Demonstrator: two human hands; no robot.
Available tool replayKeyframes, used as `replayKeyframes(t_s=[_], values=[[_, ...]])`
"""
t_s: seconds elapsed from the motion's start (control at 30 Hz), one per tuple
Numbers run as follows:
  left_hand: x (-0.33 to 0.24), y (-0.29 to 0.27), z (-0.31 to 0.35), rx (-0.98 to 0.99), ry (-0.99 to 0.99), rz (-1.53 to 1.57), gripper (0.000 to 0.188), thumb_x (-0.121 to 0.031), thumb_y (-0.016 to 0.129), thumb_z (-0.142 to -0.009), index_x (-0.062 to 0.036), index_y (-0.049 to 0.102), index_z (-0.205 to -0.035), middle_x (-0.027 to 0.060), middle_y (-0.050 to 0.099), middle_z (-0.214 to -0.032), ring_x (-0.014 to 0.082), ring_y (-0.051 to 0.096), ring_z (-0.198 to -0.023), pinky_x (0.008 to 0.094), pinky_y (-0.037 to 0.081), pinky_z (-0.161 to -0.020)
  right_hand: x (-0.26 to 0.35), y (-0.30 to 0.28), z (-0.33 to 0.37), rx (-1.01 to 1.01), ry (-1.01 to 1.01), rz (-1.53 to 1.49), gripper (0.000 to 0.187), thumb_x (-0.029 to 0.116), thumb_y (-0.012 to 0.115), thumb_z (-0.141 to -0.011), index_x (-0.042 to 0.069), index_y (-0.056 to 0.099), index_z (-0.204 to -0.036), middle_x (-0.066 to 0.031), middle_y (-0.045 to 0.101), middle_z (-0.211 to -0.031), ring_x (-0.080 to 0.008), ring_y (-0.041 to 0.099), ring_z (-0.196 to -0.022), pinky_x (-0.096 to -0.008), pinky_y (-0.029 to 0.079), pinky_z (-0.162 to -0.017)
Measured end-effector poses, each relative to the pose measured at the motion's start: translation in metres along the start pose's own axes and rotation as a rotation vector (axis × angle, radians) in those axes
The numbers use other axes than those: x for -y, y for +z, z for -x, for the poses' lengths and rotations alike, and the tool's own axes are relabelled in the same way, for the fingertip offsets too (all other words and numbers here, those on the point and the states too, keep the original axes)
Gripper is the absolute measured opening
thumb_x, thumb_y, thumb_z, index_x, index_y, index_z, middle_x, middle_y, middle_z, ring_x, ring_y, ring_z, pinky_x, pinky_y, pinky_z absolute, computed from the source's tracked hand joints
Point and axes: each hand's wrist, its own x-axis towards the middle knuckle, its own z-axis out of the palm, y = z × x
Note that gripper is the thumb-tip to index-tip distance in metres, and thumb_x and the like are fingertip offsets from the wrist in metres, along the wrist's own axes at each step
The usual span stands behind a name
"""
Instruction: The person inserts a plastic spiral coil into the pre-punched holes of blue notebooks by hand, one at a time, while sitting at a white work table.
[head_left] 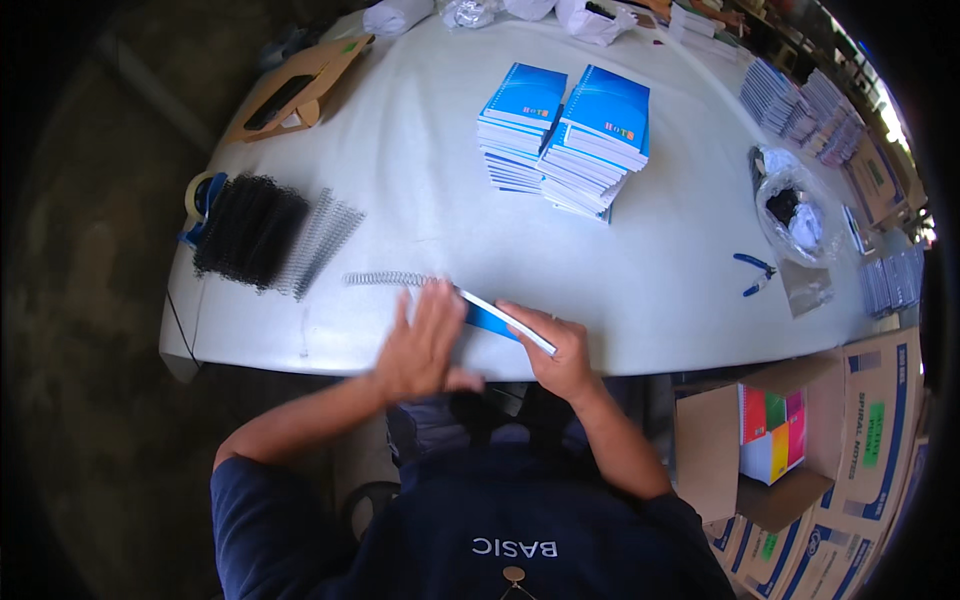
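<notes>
My right hand (562,360) grips a blue-covered notebook (488,321), tilted on edge near the front of the table, its white page edges upward. Against the notebook's left end lies my left hand (425,345), fingers stretched out and somewhat blurred by motion. A wire spiral coil (385,279) runs leftward from there along the tabletop; its right end is hidden behind my left fingers, so I cannot tell how far it is threaded. Farther left rest a heap of black spiral coils (252,230) and some lighter ones (325,243) beside it.
Two stacks of blue notebooks (606,118) stand on the white table (410,190). Blue-handled pliers (756,275) and a plastic bag (800,215) lie right. A tape dispenser (200,205) and cardboard piece (300,90) sit left. An open carton (710,440) holds colourful notebooks below right.
</notes>
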Motion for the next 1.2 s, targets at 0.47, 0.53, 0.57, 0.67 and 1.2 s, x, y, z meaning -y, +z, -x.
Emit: replayKeyframes(t_s=[0.47, 0.53, 0.57, 0.67, 1.2], values=[[0.023, -0.033, -0.011, -0.652, -0.324, -0.329, 0.111, -0.078, 0.027, -0.079, 0.0168, 0.020, -0.136, 0.0408, 0.007, -0.142, 0.0534, -0.004, -0.135, 0.0686, -0.007, -0.100, 0.003, 0.026, 0.011, 0.021, -0.176, 0.017, 0.039, -0.013, 0.057, -0.074, 0.002, 0.063, -0.109, -0.0144, 0.066, -0.105, -0.0291, 0.065, -0.096, -0.0350, 0.053, -0.082], [0.025, -0.016, -0.007, -0.582, -0.396, -0.199, 0.111, -0.078, 0.028, -0.079, 0.0166, 0.020, -0.136, 0.0381, 0.010, -0.144, 0.0534, 0.006, -0.134, 0.0660, -0.002, -0.103, 0.008, 0.031, 0.007, -0.013, -0.201, 0.086, 0.030, -0.011, 0.063, -0.075, -0.001, 0.065, -0.103, -0.0151, 0.068, -0.099, -0.0264, 0.068, -0.089, -0.0314, 0.054, -0.076], [0.007, 0.010, 0.013, -0.440, -0.291, -0.150, 0.111, -0.078, 0.029, -0.078, 0.0165, 0.020, -0.136, 0.0360, 0.013, -0.144, 0.0521, 0.011, -0.134, 0.0658, 0.000, -0.103, 0.008, 0.033, 0.006, -0.022, -0.192, 0.079, 0.029, -0.011, 0.063, -0.075, -0.001, 0.065, -0.103, -0.0150, 0.068, -0.099, -0.0264, 0.068, -0.088, -0.0311, 0.054, -0.076], [-0.021, 0.014, 0.044, -0.236, -0.043, -0.247, 0.108, -0.076, 0.033, -0.079, 0.0142, 0.020, -0.137, 0.0343, 0.019, -0.144, 0.0521, 0.018, -0.133, 0.0665, 0.003, -0.103, 0.001, 0.031, 0.003, -0.063, -0.204, 0.067, 0.028, -0.010, 0.064, -0.075, -0.002, 0.065, -0.102, -0.0149, 0.068, -0.097, -0.0265, 0.068, -0.085, -0.0307, 0.054, -0.074], [0.022, -0.043, -0.010, -0.404, -0.198, -0.062, 0.047, -0.057, 0.065, -0.071, -0.0114, 0.054, -0.068, 0.0028, 0.049, -0.071, 0.0219, 0.052, -0.076, 0.0354, 0.034, -0.069, 0.012, 0.033, 0.001, 0.157, 0.076, -0.171, 0.032, -0.004, 0.063, -0.080, 0.002, 0.063, -0.111, -0.0147, 0.066, -0.105, -0.0265, 0.065, -0.094, -0.0327, 0.051, -0.080]])
